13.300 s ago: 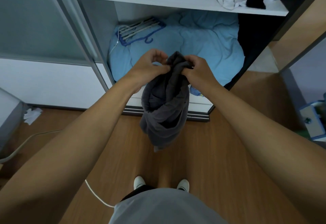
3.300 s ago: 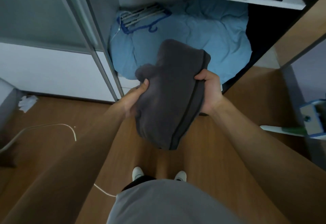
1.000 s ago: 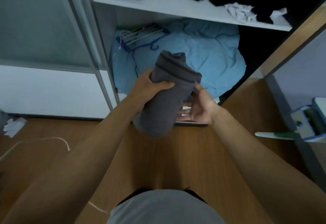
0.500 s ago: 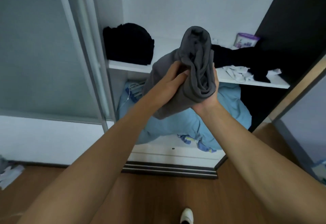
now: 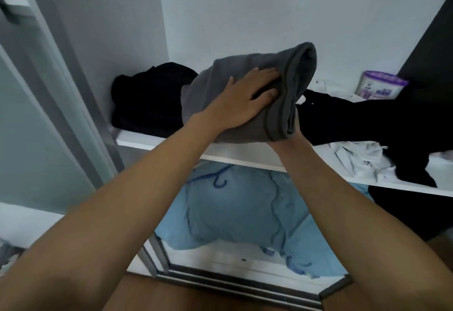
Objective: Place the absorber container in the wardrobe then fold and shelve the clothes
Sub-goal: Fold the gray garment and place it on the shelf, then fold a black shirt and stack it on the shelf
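Raised since a moment ago to shelf height: folded grey garment [image 5: 220, 75], over the near shelf edge [image 5: 245, 157], long axis left-to-right. Pressed from above by left hand [image 5: 241, 101], fingers straight. Supported from beneath by right hand [image 5: 282, 140], fingers hidden. Needs pushing farther in, right of black pile [image 5: 147, 99].

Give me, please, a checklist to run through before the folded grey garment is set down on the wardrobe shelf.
1. Grey garment folded into a compact bundle: ok.
2. Hold secure: left hand lies flat on top and right hand supports from below: ok, though the right fingers are hidden.
3. Garment raised to the height of the shelf: ok.
4. Free spot between the black pile and the black clothes: cannot tell, the garment hides it.
5. Absorber container on the shelf, off to the right of the garment's path: ok.
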Available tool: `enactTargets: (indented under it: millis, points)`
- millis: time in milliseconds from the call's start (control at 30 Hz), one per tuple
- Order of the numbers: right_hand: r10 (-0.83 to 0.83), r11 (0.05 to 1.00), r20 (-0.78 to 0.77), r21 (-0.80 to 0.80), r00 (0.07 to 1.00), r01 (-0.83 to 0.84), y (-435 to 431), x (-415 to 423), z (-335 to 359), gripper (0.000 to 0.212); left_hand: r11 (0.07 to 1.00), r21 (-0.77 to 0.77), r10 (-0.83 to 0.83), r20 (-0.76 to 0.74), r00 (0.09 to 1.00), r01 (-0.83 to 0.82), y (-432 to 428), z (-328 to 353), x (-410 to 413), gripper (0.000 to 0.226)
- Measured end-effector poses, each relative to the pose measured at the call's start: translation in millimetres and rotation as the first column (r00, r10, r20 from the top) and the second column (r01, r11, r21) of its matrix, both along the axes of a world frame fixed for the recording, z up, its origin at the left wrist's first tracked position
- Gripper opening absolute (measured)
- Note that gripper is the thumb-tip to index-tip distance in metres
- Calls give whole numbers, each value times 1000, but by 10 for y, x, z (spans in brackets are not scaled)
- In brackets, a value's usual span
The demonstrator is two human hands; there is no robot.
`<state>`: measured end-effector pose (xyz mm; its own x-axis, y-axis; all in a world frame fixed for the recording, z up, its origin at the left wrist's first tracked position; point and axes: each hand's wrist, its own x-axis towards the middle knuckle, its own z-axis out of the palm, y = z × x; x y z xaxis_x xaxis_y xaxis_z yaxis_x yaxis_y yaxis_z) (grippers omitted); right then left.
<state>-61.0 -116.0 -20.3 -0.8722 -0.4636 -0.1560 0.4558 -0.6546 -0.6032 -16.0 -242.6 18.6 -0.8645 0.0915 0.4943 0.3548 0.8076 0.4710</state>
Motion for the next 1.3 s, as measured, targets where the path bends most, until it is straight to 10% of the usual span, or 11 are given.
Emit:
enactTargets:
  millis: [167,333,467,567,767,967,1200,1300]
  points:
    - [-112,740,-104,655,988,152,430,-999,-357,20,901,-371,383,435,815,-226,-396,-806,-728,58]
    - [319,615,-506,754,802,231,325,-1295,-526,29,871,-350,472,397,787,-346,-581,-1111,-973,60]
    - [469,470,-514,834,718,290,19,-1319,-712,58,846,-304,526,335,782,-439,-559,-1001,-1166,54]
    - [524,413,-521,847,673,334,-38,-1349,-753,50,888,-182,451,172,876,-421,-408,-890,-1370,51]
    - [633,247,-558,803,537,543,392,-1567,-650,25,912,-224,400,307,864,-343,-168,-929,-1805,56]
    - [613,-382,-241,743,752,549,1041,-1796,-609,67,857,-343,492,318,811,-385,-45,-954,-1908,52]
    - [433,-301,-419,768,798,566,1056,-1887,-758,6,872,-315,458,259,850,-374,-92,-1068,-1909,51]
    - [71,3,-524,851,849,525,1048,-1966,-745,20,878,-278,453,217,865,-390,-85,-1136,-1942,51]
